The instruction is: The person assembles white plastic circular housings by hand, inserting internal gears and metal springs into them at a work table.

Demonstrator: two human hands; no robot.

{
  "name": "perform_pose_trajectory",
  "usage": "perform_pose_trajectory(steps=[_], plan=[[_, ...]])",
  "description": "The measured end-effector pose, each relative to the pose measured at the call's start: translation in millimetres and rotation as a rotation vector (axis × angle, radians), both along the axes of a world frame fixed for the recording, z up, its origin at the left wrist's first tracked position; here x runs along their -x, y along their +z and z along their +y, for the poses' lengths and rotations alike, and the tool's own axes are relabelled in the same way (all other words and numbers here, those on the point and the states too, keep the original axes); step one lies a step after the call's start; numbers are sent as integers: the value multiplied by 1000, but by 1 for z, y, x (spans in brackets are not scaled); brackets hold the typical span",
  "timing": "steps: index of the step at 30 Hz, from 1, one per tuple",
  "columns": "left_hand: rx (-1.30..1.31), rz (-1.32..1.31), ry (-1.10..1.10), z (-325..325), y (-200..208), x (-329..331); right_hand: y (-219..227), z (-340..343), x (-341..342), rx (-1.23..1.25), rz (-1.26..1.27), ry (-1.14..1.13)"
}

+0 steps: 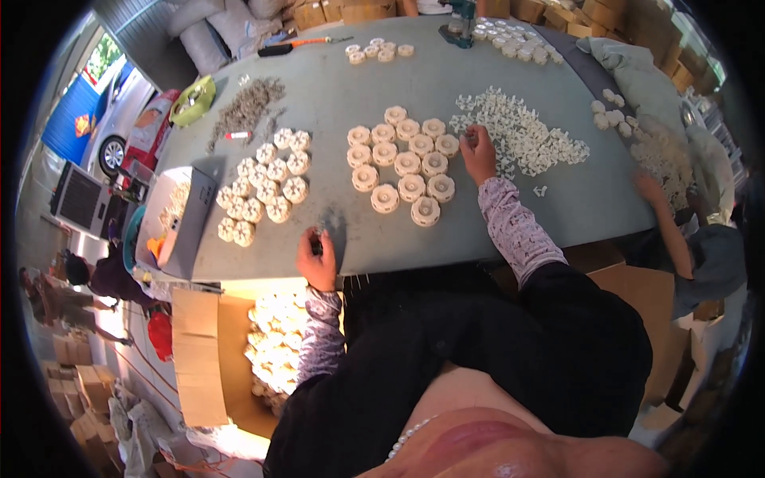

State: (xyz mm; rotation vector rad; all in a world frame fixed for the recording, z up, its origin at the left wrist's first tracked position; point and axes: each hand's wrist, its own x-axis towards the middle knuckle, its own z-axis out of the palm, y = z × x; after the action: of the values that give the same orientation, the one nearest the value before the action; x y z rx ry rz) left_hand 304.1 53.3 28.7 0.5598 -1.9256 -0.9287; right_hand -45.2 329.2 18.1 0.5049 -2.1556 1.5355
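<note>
My right hand [480,153] reaches to the left edge of a heap of small white plastic pieces [535,137], its fingertips drawn together; whether a piece is between them is hidden. Just left of it, several cream round knob-like parts [408,164] lie in loose rows on the table. My left hand [319,261] is at the table's near edge, fingers curled round something small that I cannot make out. Farther left lies a group of cream round parts with notched tops [276,170].
Behind the left group are a grey-brown heap of small pieces [251,102] and a green basket [194,102]. An open carton of cream parts [275,342] stands below the near edge. A green machine [457,25] stands at the far edge. Another person's arm [668,223] is at the right.
</note>
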Motion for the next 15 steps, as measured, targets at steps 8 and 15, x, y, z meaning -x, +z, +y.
perform_pose_trajectory(steps=[8, 15], plan=[[-552, 173, -64, -3, 5, 20, -8, 7, 17, 25, 142, 59], [-689, 399, -470, 42, 82, 140, -2, 17, 4, 284, -243, 136]])
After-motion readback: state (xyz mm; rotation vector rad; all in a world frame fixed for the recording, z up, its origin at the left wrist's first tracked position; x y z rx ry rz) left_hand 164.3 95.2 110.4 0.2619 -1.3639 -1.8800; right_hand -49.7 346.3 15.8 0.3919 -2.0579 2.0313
